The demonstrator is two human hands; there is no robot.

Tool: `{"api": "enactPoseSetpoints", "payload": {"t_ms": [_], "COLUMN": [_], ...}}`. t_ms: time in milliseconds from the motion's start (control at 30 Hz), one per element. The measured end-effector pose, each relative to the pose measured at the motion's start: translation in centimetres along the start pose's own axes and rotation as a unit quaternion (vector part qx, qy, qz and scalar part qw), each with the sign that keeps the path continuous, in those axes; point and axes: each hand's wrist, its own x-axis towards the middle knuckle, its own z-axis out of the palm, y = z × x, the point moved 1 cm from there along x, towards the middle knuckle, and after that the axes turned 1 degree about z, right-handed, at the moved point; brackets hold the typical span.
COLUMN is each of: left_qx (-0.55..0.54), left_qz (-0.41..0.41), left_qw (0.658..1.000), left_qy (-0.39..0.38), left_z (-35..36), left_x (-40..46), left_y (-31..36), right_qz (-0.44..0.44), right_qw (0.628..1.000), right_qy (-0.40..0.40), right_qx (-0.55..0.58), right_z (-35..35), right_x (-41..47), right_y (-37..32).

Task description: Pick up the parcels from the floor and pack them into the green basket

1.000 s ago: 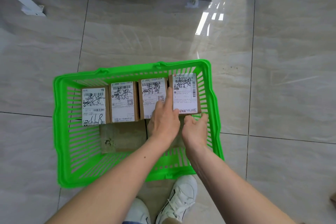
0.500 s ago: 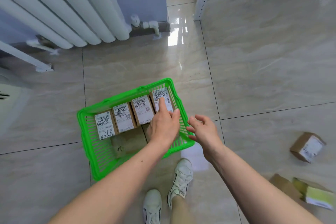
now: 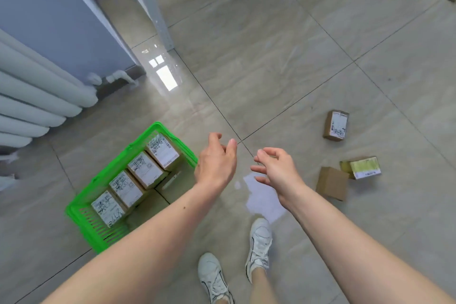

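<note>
Glossy tiled floor [image 3: 283,61] carries the green basket [image 3: 81,215] holding four parcels [image 3: 145,171] in a row; three loose parcels [image 3: 336,126] lie apart. Left hand [image 3: 216,163] and right hand [image 3: 276,168] hover empty, fingers loosely spread.

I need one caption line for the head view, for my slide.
Both hands, left and right, empty above the floor; four parcels in the green basket, three parcels lying at right.

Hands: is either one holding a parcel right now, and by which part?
Neither. The left hand and right hand are both empty, fingers loosely curled, above the floor beside the green basket.
</note>
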Motion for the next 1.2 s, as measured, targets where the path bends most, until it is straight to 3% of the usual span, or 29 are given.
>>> {"api": "enactPoseSetpoints", "payload": {"t_ms": [233, 700, 1200], "left_qx": [0.02, 0.035, 0.099], "left_qz": [0.049, 0.042, 0.064], "left_qw": [0.997, 0.994, 0.98], "left_qy": [-0.052, -0.092, -0.163], "left_z": [8.1, 25.5, 39.8], "left_x": [-4.2, -9.3, -6.1], "left_y": [5.4, 16.1, 23.0], "right_qz": [0.009, 0.036, 0.096], "right_qw": [0.996, 0.991, 0.973], "right_qy": [0.057, 0.105, 0.178], "right_qx": [0.061, 0.08, 0.11], "right_z": [-11.0, -34.1, -47.9], "right_x": [0.1, 3.4, 12.7], "right_y": [3.1, 5.6, 9.3]}}
